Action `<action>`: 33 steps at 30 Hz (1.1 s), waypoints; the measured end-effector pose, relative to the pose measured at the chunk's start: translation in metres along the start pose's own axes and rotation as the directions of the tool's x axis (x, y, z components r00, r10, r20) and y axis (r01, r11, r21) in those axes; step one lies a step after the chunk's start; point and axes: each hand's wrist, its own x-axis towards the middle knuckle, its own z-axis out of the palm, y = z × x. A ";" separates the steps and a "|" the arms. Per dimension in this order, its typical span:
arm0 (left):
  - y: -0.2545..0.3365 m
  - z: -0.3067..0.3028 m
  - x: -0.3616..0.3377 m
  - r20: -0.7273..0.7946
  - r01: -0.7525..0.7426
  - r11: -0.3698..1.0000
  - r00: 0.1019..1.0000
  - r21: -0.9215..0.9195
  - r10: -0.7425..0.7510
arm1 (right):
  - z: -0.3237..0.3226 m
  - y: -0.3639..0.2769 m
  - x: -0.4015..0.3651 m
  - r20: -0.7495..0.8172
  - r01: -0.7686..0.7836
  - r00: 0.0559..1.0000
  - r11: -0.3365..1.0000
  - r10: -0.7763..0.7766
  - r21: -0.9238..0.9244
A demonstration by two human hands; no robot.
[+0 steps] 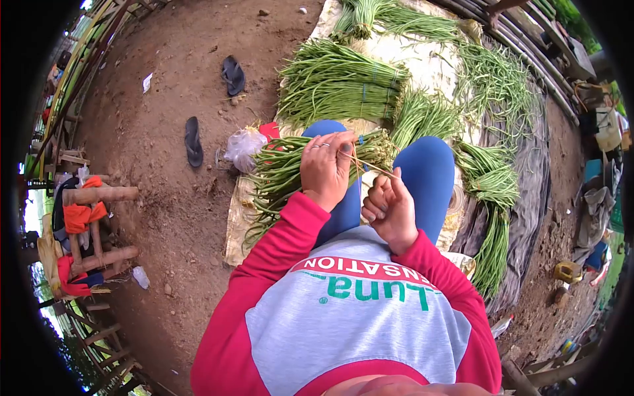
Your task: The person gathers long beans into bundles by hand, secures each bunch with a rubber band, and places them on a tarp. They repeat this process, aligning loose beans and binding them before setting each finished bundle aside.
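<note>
A bundle of long green beans [281, 162] lies across my lap, its cut ends by my knees. My left hand [327, 168] is closed over the top of this bundle, with rings on one finger. From beside its fingertips a thin tan band [370, 165] stretches to my right hand [391, 208]. My right hand is closed, pinching the band between thumb and fingers. A bit of blue tie [361, 140] shows on the bundle just past my left fingers. The underside of the bundle is hidden.
Large tied bean bundles [340, 82] and loose beans [498, 92] lie on the pale sheet [238, 221] and a dark cloth [525, 218]. On the dirt are two black flip-flops [193, 142] and a clear plastic bag [242, 150]. A wooden frame with orange cloths [86, 218] stands left.
</note>
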 end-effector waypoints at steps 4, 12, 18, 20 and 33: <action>0.011 -0.015 0.011 0.101 0.193 0.964 0.979 -0.184 -0.177 | 0.040 -0.030 0.035 -0.400 0.213 0.805 0.842 -0.439 -0.495; 0.025 -0.056 0.028 0.251 0.437 0.846 0.894 -0.305 -0.371 | 0.026 -0.050 0.072 -0.248 -0.195 0.961 0.940 0.125 -0.282; -0.037 -0.037 0.005 0.310 0.596 0.608 0.799 -0.525 -0.515 | -0.042 -0.004 0.086 0.176 -0.429 0.901 0.872 0.396 0.235; -0.033 -0.045 0.003 0.186 0.423 0.788 0.906 -0.446 -0.380 | -0.040 -0.001 0.079 0.122 -0.374 0.925 0.920 0.361 0.119; -0.018 -0.102 -0.032 0.115 -0.036 0.999 0.993 0.035 0.031 | 0.062 0.005 0.097 0.294 0.291 0.952 0.570 -0.089 -0.768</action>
